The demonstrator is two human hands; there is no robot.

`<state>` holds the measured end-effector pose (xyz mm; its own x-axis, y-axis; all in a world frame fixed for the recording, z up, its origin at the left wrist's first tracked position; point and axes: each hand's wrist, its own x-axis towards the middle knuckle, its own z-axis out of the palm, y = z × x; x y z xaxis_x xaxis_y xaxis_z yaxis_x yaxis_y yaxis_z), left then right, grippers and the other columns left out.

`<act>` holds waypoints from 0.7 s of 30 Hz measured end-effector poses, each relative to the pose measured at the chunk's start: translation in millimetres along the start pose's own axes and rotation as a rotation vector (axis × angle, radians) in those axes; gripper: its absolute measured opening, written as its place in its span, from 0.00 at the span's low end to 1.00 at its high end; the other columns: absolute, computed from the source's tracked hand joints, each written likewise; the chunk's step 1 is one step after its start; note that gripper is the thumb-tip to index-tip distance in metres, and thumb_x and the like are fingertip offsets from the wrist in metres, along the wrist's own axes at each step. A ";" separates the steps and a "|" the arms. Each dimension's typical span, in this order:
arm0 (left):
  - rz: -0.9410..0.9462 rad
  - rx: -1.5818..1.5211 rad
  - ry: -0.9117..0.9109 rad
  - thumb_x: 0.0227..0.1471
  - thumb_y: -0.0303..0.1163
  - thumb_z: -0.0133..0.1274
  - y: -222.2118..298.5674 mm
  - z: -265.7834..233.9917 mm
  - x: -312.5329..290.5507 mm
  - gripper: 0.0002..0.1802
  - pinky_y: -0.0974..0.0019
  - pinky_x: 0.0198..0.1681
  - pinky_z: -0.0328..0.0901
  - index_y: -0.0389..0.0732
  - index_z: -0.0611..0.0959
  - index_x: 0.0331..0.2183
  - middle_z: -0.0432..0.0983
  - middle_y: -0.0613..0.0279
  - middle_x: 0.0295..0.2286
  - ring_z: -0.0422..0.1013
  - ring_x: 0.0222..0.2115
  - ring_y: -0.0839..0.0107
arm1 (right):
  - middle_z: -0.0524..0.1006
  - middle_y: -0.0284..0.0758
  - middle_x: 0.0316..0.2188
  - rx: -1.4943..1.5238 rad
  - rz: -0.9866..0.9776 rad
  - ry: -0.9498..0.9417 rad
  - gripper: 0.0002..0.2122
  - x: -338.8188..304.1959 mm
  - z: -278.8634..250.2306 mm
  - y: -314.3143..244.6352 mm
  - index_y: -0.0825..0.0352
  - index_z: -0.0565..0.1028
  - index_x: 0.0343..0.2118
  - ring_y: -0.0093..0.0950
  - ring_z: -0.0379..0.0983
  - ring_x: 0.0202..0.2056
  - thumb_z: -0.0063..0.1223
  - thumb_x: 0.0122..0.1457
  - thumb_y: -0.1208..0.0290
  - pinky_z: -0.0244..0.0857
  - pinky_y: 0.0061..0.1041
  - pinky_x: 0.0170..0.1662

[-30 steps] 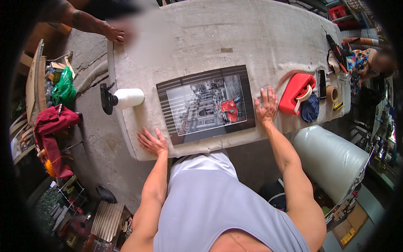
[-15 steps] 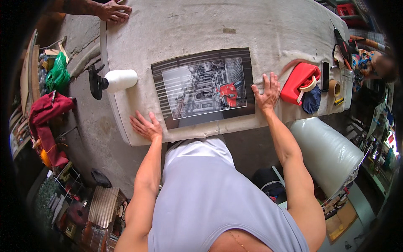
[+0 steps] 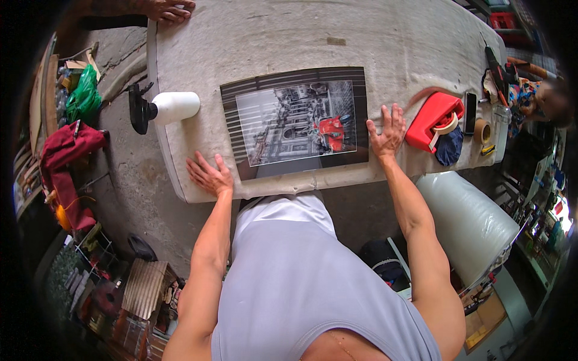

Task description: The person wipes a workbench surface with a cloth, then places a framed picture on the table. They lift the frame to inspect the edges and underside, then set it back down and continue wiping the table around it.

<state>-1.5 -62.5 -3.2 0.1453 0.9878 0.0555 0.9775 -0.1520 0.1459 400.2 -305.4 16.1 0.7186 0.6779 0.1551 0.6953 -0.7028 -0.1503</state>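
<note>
My left hand (image 3: 211, 175) rests on the cloth-covered table (image 3: 265, 39) near its front edge, fingers spread and empty. On the other side my right hand (image 3: 387, 132) lies flat, fingers apart, just right of a picture (image 3: 295, 123). The picture is a black-and-white street scene with a red vehicle, set in a dark border with a glossy, reflecting surface. To the right of my right hand stands a red tape dispenser (image 3: 426, 122) holding a roll of tape. Left of the picture a white spray bottle (image 3: 177, 108) with a black trigger head lies on its side.
Another person's hand (image 3: 170, 9) rests on the far left corner. A dark blue cloth (image 3: 448, 148), a phone (image 3: 470, 113), a brown tape roll (image 3: 481, 130) and a power drill (image 3: 495, 71) lie at the right. A big roll of clear wrap (image 3: 463, 225) stands below the table's right edge.
The view has shifted slightly, so the table and its things sit a little higher and to the right. My hands stay on the table in much the same places.
</note>
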 end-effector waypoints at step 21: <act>0.000 -0.022 0.026 0.54 0.56 0.44 -1.1 3.4 -0.2 0.37 0.42 0.62 0.39 0.48 0.60 0.61 0.47 0.44 0.61 0.43 0.62 0.46 | 0.57 0.39 0.62 -0.016 0.005 -0.002 0.30 0.6 -1.9 -2.4 0.55 0.66 0.56 0.38 0.49 0.64 0.52 0.52 0.45 0.41 0.44 0.64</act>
<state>-2.1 -62.4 -6.7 0.1406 0.9867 0.0812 0.9740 -0.1526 0.1672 398.9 -303.6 18.4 0.7219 0.6750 0.1525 0.6918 -0.7092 -0.1358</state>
